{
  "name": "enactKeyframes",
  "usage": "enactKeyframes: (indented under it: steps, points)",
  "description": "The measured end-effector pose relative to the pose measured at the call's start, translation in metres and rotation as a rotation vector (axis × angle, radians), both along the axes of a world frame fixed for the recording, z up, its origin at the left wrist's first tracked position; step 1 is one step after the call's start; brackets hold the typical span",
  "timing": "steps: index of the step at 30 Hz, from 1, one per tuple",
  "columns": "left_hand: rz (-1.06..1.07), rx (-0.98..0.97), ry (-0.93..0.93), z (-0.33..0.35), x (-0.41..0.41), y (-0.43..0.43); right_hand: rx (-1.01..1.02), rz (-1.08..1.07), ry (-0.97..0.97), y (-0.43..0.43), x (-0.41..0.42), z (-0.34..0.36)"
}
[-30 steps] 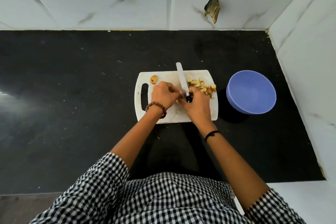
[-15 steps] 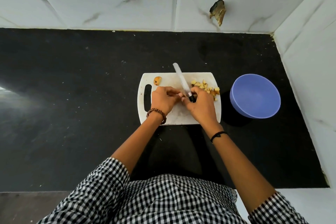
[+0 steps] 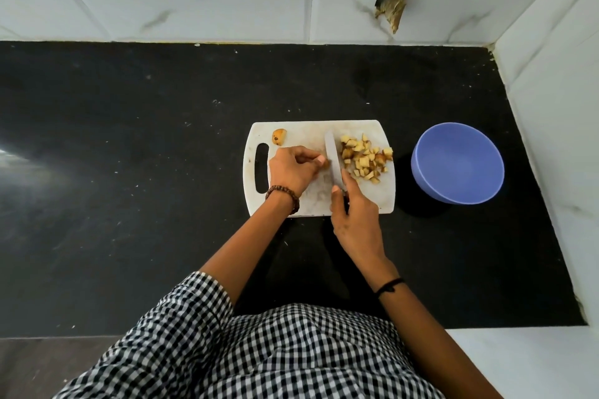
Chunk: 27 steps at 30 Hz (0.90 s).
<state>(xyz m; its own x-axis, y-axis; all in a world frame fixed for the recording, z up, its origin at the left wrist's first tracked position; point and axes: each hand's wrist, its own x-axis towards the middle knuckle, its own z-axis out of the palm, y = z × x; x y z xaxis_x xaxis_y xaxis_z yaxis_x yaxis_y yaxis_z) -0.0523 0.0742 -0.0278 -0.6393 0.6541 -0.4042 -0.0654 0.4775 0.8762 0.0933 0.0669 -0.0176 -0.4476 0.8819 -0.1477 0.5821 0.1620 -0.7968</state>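
Observation:
A white cutting board (image 3: pixel 384 197) lies on the black counter. My right hand (image 3: pixel 355 214) grips the handle of a white-bladed knife (image 3: pixel 334 159), whose blade points away across the board. My left hand (image 3: pixel 291 170) pinches a small yellow-brown fruit piece (image 3: pixel 325 164) against the blade's left side; most of that piece is hidden by my fingers. Right of the blade lies a heap of diced pieces (image 3: pixel 364 159). A single rounded end piece (image 3: pixel 279 137) sits at the board's far left corner.
A blue bowl (image 3: pixel 457 162) stands right of the board, near the white tiled side wall (image 3: pixel 551 107). Black counter (image 3: pixel 129 172) stretches wide to the left. A brown hole or chip (image 3: pixel 390 6) marks the back wall.
My right hand has drawn back toward me with the knife, so the blade now lies over the board instead of past its far edge. The left hand stays on the small piece.

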Motion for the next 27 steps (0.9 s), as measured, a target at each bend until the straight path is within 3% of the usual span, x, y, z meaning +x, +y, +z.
enactKeyframes:
  steps: [15, 22, 27]
  points:
    - [0.034, -0.031, 0.033, -0.001, 0.002, 0.007, 0.084, 0.046, -0.106, -0.005, -0.006, 0.008]
    - [0.035, -0.055, 0.130, -0.001, 0.005, 0.009, 0.142, 0.121, -0.365, -0.005, -0.019, 0.005]
    - [0.034, -0.073, 0.175, -0.003, 0.008, 0.011, 0.168, 0.112, -0.397, -0.001, -0.026, 0.007]
